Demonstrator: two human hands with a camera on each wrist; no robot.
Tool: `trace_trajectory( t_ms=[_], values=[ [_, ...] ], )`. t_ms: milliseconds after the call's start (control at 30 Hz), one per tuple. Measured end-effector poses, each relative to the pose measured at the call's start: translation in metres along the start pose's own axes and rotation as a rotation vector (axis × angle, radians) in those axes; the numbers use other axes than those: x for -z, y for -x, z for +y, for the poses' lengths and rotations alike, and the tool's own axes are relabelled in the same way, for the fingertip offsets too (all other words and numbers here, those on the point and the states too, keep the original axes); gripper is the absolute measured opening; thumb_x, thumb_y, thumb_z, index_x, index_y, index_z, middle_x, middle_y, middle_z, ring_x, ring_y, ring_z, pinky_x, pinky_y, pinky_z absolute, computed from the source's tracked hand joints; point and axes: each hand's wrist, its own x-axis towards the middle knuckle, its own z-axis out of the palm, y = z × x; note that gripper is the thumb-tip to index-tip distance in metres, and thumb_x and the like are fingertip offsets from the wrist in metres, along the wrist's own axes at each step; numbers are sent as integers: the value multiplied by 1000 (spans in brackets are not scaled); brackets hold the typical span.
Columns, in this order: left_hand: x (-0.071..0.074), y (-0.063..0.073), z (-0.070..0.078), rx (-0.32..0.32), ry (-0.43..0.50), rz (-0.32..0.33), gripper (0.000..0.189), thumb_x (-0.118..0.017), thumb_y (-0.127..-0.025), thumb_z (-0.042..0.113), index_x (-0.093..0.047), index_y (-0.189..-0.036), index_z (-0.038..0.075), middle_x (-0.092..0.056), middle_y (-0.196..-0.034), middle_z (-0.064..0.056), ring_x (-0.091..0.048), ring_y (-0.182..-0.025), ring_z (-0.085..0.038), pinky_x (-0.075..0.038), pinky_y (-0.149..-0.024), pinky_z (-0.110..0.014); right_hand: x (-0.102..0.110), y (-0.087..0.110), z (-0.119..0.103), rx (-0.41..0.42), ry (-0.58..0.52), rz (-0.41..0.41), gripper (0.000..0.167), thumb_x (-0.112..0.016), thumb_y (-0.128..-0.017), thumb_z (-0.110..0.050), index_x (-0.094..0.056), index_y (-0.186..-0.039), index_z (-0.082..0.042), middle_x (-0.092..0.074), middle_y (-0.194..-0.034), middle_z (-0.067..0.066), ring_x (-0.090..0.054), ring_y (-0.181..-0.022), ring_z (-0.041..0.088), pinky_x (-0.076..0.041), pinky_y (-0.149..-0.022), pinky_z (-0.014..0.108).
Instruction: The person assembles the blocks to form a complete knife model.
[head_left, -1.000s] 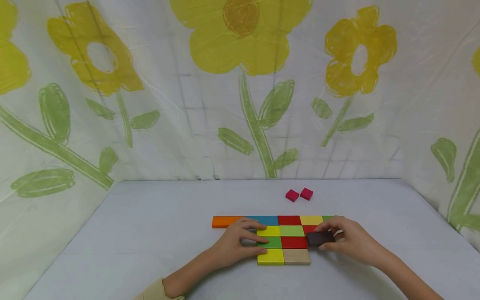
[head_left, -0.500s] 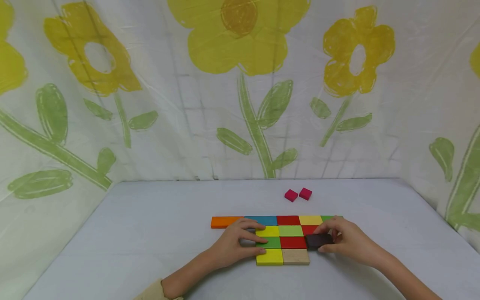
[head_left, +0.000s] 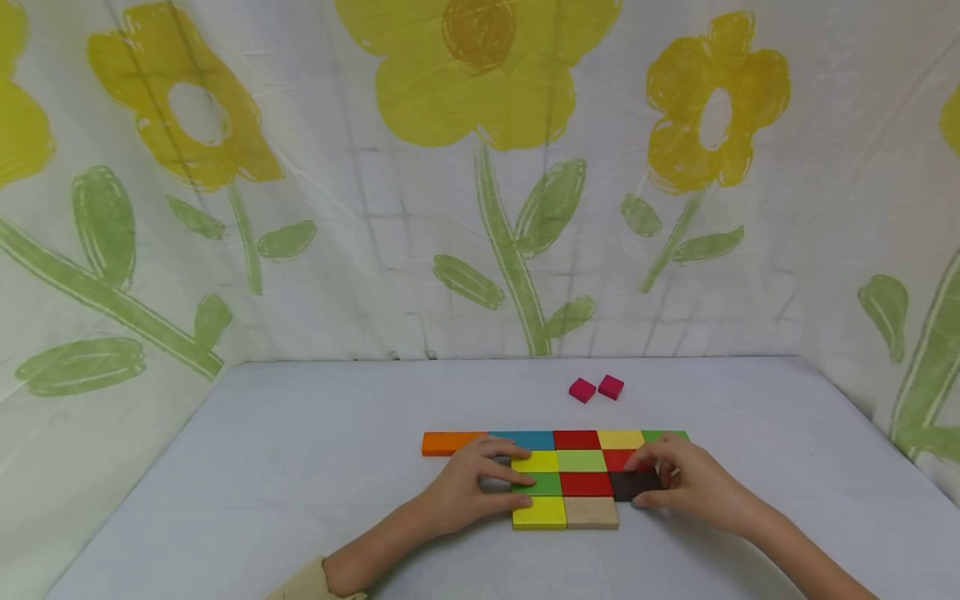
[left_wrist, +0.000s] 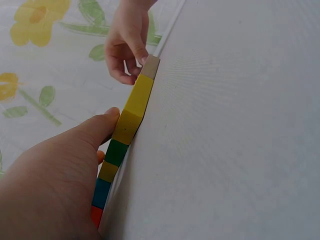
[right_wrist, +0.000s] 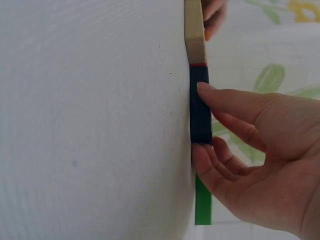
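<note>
Flat colored blocks lie in touching rows on the table. My right hand (head_left: pixel 697 483) pinches a black block (head_left: pixel 633 485) at the right end of the third row, against a red block (head_left: pixel 587 484). In the right wrist view its thumb presses the black block's front side (right_wrist: pixel 200 110), and a finger sits at its right end. My left hand (head_left: pixel 468 492) rests its fingertips, fairly straight, on the left ends of a yellow block (head_left: pixel 538 462), a green block (head_left: pixel 549 484) and the front yellow block (head_left: pixel 540 517). A plain wooden block (head_left: pixel 592 513) lies beside that front yellow one.
The back row has an orange block (head_left: pixel 450 443), a blue block (head_left: pixel 525 439), a dark red block (head_left: pixel 575 439), a pale yellow block (head_left: pixel 620 438) and a green block (head_left: pixel 667 436). Two small crimson blocks (head_left: pixel 582 390) lie behind. A flower-print curtain (head_left: pixel 337 208) hangs past the table.
The black block has gone from tilted and slightly raised to lying flat, level with the red block on its left. My left hand stays in place.
</note>
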Motion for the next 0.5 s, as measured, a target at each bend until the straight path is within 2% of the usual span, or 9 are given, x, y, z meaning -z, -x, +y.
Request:
trace_trajectory(
  t_ms=[167,333,500],
  values=[
    [0,0,0,-8,-13,3,26,-82,-94,31,-83,-117,20,-69,-137,7,-56,-131,-16,-37,-121,-57,-1,0,0,-8,4,4,31,-91,-81,-14,-75,-107,-12,-59,-101,1,-50,-83,8,-52,-65,22],
    [0,0,0,-20,-17,5,26,-83,-94,30,-84,-117,20,-69,-137,6,-57,-131,-16,-29,-124,-62,-2,0,1,11,-3,16,31,-92,-81,-14,-75,-107,-12,-60,-101,0,-51,-83,7,-51,-65,22],
    [0,0,-1,-35,-17,7,26,-83,-94,30,-84,-117,20,-69,-137,5,-57,-131,-17,-35,-122,-59,1,0,3,31,-18,0,32,-91,-82,-15,-73,-108,-11,-61,-104,1,-52,-82,6,-52,-66,22]
  ],
)
